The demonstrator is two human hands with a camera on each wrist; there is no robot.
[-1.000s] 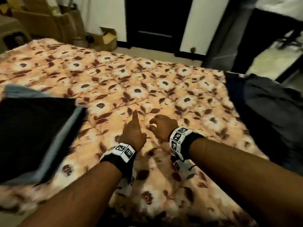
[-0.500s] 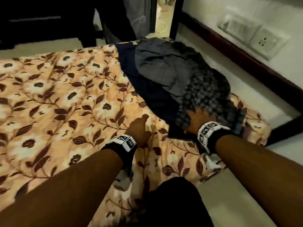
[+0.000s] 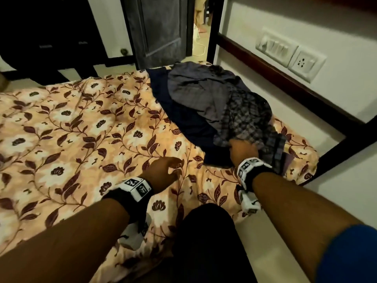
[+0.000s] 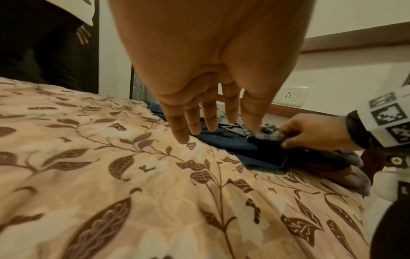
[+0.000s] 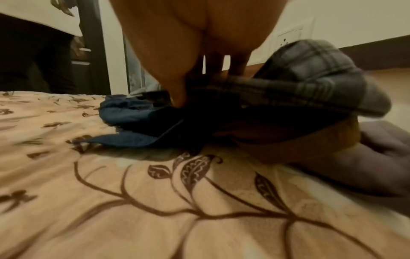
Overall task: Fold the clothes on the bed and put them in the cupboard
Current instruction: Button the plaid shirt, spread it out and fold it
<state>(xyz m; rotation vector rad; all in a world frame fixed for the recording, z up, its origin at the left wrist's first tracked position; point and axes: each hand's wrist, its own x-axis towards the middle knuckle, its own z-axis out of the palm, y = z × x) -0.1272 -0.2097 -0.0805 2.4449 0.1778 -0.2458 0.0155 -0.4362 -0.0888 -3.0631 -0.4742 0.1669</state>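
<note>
We see a soft, matt quilted bedspread [image 3: 85, 127] printed with flowers. At two o'clock lies woven checked cloth [image 3: 248, 119] over plain grey cloth [image 3: 195, 92] and dark blue fabric [image 3: 179, 117]. The switch plate [image 3: 291, 56] looks smooth plastic.

peach bedspread [image 3: 85, 123] with brown-and-white florals, grey checked shirt [image 3: 246, 119], navy garment [image 3: 183, 119]

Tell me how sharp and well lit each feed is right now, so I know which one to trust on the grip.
Head view: dim and warm, fairly sharp, edges bowed; right hand is at the grey checked shirt. Left wrist view: clearest on the grip, right hand pinching the checked hem; the straight left fingers loom close. Right wrist view: motion-blurred and dark, the shirt smeared and the cloth under it in shadow.
</note>
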